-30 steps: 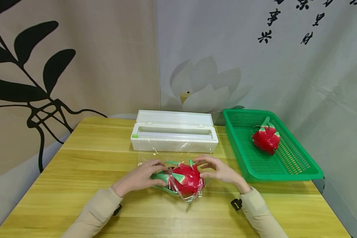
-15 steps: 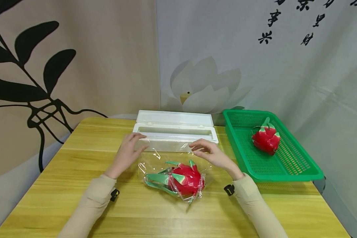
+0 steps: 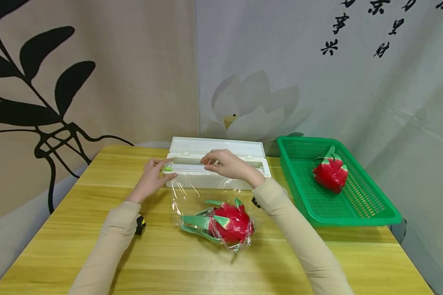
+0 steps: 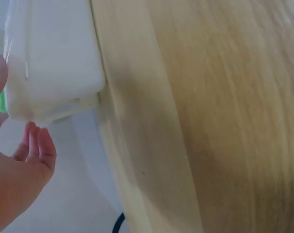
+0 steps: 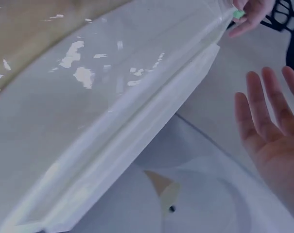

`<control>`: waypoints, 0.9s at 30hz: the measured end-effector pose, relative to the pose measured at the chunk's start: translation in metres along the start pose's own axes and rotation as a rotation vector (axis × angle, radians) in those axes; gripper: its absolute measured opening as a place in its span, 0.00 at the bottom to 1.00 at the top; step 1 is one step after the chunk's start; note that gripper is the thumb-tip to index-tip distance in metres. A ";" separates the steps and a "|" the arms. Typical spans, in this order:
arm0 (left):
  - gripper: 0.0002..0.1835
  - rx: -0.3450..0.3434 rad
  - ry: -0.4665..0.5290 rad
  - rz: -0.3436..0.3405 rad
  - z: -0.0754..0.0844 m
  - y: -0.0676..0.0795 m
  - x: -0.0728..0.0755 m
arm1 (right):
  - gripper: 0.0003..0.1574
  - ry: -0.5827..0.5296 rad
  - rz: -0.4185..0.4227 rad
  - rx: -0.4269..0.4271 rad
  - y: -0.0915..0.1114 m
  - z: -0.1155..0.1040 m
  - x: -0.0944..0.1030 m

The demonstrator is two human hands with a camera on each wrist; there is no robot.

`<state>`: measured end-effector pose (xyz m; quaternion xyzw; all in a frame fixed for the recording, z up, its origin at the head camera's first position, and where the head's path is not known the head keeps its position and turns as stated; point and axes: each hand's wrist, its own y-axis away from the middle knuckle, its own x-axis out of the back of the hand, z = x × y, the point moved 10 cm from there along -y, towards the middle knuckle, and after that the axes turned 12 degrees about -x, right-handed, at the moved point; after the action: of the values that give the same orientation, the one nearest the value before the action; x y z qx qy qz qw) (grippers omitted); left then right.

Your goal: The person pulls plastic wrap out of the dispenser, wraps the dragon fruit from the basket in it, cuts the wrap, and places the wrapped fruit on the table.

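A white cling film dispenser box (image 3: 221, 182) stands at the table's back with its lid raised. My left hand (image 3: 149, 181) holds its left end, thumb at the front and fingers around the corner, beside a green slider cutter (image 3: 168, 168). Over the middle of the box hovers my right hand (image 3: 227, 164); the right wrist view shows that hand's fingers (image 5: 271, 104) loosely extended and apart from the box. Clear film (image 3: 188, 196) runs from the box toward the front. A red dragon fruit (image 3: 236, 225) with green leaves lies there, partly wrapped in film.
A green plastic basket (image 3: 302, 200) sits at the right with a second dragon fruit (image 3: 331, 174) in it. The wooden table (image 3: 192, 274) ends against a printed curtain (image 3: 144, 73) at the back.
Both hands have left the wrapped dragon fruit and moved back to the box. The left hand has reached the box's left end. The right hand has moved left over the box.
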<state>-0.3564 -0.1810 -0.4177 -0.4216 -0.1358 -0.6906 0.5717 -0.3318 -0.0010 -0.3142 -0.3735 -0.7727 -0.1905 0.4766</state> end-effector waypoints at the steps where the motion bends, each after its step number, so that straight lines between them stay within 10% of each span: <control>1: 0.36 0.005 0.003 -0.002 -0.002 0.000 0.000 | 0.14 0.038 -0.015 0.009 -0.007 -0.005 -0.003; 14: 0.43 0.003 0.061 -0.035 -0.011 0.001 -0.003 | 0.21 0.449 -0.198 -0.037 -0.063 -0.037 -0.062; 27: 0.45 0.049 0.026 -0.029 -0.024 0.003 -0.002 | 0.38 0.653 -0.322 -0.096 -0.075 -0.035 -0.102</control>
<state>-0.3640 -0.1964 -0.4349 -0.3964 -0.1513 -0.7007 0.5736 -0.3412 -0.1124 -0.3827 -0.1888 -0.6189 -0.4084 0.6439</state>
